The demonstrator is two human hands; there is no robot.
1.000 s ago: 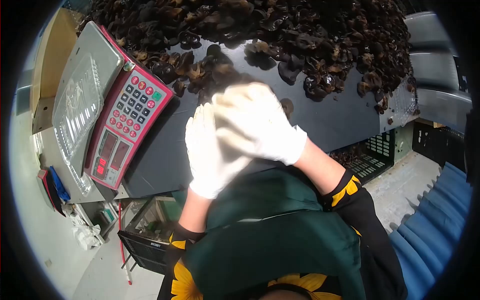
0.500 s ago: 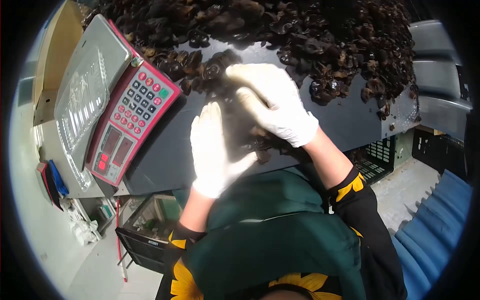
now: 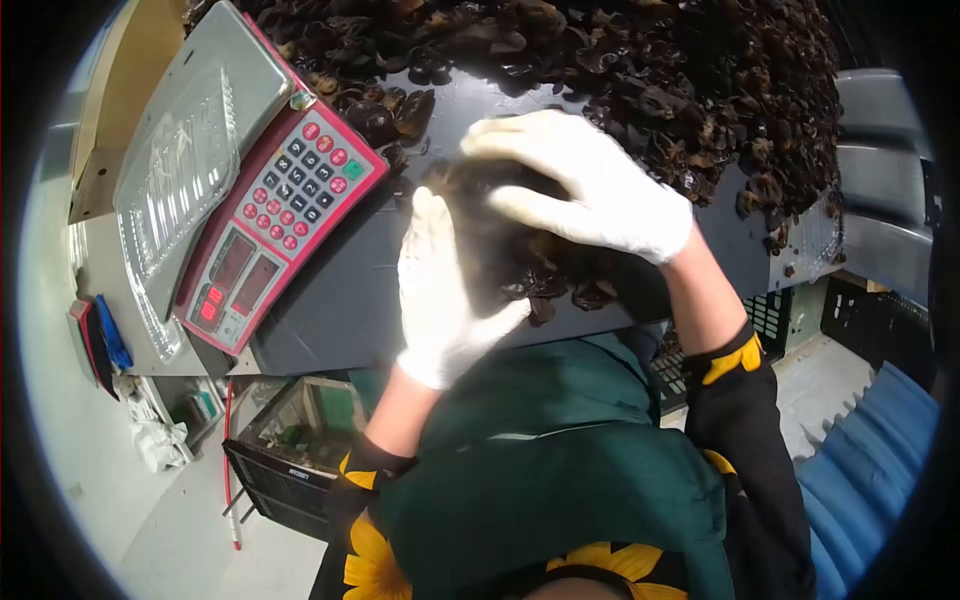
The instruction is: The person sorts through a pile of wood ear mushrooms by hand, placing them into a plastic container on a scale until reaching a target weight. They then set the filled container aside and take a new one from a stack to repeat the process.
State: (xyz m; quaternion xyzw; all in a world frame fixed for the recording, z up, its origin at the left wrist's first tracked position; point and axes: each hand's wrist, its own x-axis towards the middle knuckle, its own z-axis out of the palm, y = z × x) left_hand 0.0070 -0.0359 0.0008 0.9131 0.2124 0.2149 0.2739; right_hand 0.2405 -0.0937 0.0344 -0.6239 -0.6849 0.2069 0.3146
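Note:
White gloves cover both hands over the dark grey table (image 3: 340, 285). Between them lies a blurred clump of dark brown, wet-looking pieces (image 3: 515, 265), near the table's front edge. My left hand (image 3: 435, 290) is flat and upright at the clump's left side, with its thumb stretched to the right below it. My right hand (image 3: 590, 190) arches over the clump from the right, thumb and fingers apart, pieces under its palm. A large heap of the same dark pieces (image 3: 660, 70) covers the back and right of the table.
A red and grey scale (image 3: 285, 215) with a clear plastic tray (image 3: 185, 190) on its plate stands at the left. Below the table are a black crate (image 3: 290, 480) at the left and another crate (image 3: 765, 315) at the right. Blue corrugated material (image 3: 870, 480) is at the lower right.
My right hand has shifted to the right and its fingers arch more widely. My left hand has moved slightly right. More dark pieces show between the hands, and the whole view has shifted slightly.

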